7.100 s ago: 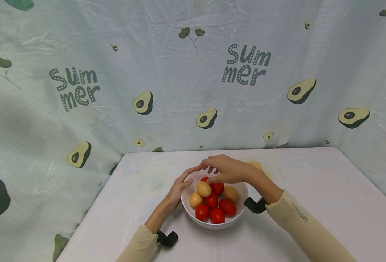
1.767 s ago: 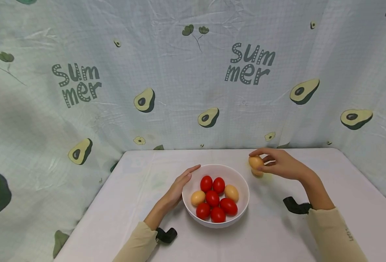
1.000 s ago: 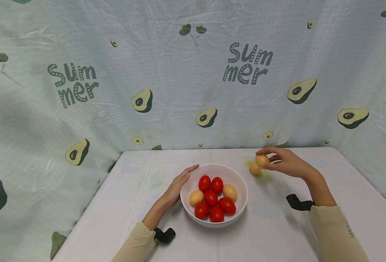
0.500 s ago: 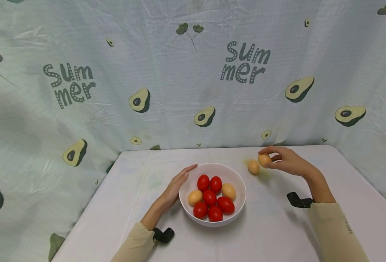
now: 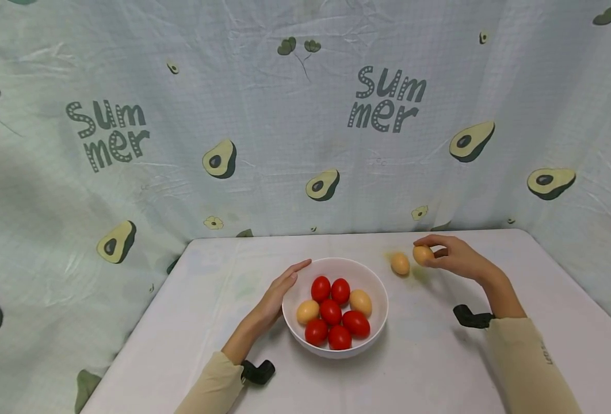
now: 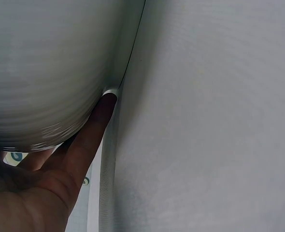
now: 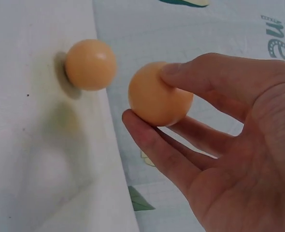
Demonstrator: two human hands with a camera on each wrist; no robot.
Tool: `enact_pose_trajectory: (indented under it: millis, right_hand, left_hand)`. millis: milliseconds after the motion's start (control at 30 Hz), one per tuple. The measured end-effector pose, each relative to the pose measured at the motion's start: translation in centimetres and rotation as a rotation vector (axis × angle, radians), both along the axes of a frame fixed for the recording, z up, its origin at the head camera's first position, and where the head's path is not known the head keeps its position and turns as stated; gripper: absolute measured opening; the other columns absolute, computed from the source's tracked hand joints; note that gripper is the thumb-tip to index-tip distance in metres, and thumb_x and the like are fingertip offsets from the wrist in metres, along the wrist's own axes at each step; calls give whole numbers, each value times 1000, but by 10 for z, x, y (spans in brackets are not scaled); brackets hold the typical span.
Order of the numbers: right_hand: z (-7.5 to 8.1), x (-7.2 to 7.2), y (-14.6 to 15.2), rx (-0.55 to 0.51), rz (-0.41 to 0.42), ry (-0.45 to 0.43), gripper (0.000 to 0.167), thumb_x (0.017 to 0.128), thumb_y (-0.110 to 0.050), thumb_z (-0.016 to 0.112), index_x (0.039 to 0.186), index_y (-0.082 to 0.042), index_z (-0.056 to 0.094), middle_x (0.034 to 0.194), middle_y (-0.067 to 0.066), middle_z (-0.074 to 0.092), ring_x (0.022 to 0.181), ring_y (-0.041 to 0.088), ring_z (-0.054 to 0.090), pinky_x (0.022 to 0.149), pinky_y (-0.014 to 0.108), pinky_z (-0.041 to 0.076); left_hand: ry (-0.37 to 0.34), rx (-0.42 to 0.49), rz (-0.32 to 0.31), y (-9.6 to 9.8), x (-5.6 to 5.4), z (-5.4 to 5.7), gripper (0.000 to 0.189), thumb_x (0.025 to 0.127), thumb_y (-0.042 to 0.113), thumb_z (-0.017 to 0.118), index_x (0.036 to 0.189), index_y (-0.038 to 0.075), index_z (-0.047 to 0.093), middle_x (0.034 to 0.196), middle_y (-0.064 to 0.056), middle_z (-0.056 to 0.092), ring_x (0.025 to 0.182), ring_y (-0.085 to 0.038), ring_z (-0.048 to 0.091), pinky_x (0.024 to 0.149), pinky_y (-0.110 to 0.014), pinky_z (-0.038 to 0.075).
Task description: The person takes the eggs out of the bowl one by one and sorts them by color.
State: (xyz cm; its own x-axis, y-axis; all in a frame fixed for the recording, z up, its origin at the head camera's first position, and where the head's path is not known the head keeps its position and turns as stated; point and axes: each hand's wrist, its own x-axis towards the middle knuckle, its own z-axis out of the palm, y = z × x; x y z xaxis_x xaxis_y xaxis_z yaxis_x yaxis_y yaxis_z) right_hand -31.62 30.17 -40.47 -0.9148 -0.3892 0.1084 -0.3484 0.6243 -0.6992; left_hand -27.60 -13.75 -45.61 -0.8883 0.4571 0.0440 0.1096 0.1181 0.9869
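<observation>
My right hand (image 5: 455, 254) pinches an orange-yellow egg (image 7: 154, 94) between thumb and fingertips, close over the table near its far edge. Just left of it, a second orange-yellow egg (image 5: 400, 264) rests alone on the table. My left hand (image 5: 277, 293) lies along the left side of a white bowl (image 5: 336, 353), its fingers fairly straight against the outer wall. From the left wrist view, these fingers (image 6: 92, 137) touch the bowl from outside. Inside sit several glossy red egg-shaped pieces (image 5: 330, 312) and two orange-yellow eggs, one left (image 5: 308, 311) and one right (image 5: 361, 302).
The table (image 5: 264, 259) has a whitish cover and a far edge against a hanging cloth (image 5: 264, 86) printed with avocados and lettering. A faint yellowish stain (image 5: 420, 273) marks the cover below the held egg. Black wrist mounts (image 5: 258, 372) stick out near both sleeves.
Seven seconds ago my right hand was over the bowl at an egg; that egg has left the bowl. Lately it shifted slightly right, apart from the egg on the table. My left hand stayed.
</observation>
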Motion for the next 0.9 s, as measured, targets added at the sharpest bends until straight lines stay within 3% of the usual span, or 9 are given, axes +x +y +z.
enact_pose_trajectory:
  millis: [333,600,900]
  right_hand:
    - [-20,-10,4,12,-29,-1,46,95,-6,67,138,6,58,138,28,61,123,41,59,95,35,53]
    - [-30,-13,4,13,-41,-34,53,88,-4,70,138,6,57,137,31,58,108,35,66,86,34,52]
    - [-35,-15,0,26,-26,20,55,87,-3,72,138,9,54,136,32,60,119,50,61,99,59,52]
  left_hand:
    - [0,-5,9,0,1,0,50,113,31,25,161,21,35,170,-4,32,157,-28,32,125,-47,33]
    - [0,-12,17,1,2,1,50,113,30,25,161,21,35,170,-4,32,157,-29,32,125,-47,33]
    - [8,-26,19,1,1,0,51,113,30,24,162,21,33,171,-4,29,159,-30,28,125,-49,32]
